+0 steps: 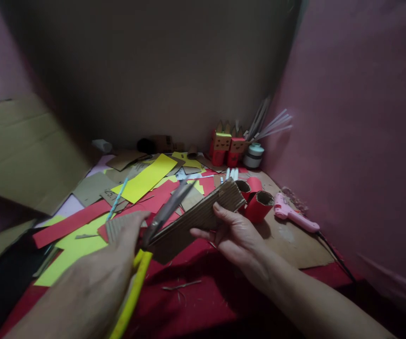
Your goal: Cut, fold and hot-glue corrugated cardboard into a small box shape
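Observation:
My left hand (100, 273) is closed round a pair of scissors (135, 292) with yellow handles. Their dark blades point up and away, against the left end of a corrugated cardboard piece (203, 216); blur hides how far the blades are parted. My right hand (240, 235) grips that cardboard, thumb on the near face and some fingers out of sight behind it. A ribbed cardboard scrap (114, 228) shows beside the left fingers; whether they touch it I cannot tell. Right behind the held cardboard stand red-covered tubes (259, 207).
Yellow paper (150, 176), red strips (72, 223) and cardboard scraps cover the left and middle. A pink glue gun (295, 214) lies right on a cardboard sheet (295, 249). Red figures with cardboard faces (220, 143) stand at the back beside a jar (253, 155). A large cardboard panel (22, 155) leans left.

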The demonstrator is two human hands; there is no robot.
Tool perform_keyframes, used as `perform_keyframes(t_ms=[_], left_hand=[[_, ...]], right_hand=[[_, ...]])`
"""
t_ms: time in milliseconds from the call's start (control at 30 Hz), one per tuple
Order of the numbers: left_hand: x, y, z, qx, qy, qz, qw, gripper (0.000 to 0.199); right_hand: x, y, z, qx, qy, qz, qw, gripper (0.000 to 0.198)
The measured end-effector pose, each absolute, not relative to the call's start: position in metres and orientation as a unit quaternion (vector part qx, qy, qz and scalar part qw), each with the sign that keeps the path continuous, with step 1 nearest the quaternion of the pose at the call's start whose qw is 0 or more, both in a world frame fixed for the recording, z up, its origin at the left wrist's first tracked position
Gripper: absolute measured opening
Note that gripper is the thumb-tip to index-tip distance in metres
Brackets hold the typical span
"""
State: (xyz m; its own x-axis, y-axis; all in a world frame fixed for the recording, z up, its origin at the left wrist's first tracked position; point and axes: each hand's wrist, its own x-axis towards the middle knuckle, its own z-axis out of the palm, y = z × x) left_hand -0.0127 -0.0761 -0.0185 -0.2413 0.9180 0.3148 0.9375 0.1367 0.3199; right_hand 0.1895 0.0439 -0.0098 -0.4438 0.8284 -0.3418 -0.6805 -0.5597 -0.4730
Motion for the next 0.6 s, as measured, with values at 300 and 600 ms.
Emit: perform_keyframes(t_ms=[300,600], left_hand=[[0.03,-0.056,-0.006,-0.714,-0.658,-0.064,0.231,0.057],[0.044,-0.048,0.02,-0.73,-0.666,0.003,0.153,0.057]], right_hand=[[0.188,0.041,-0.011,-0.27,-0.179,0.835,0.446,0.022],[0.185,0.037,-0.018,-0.25,-0.202,0.834,0.449,0.034]])
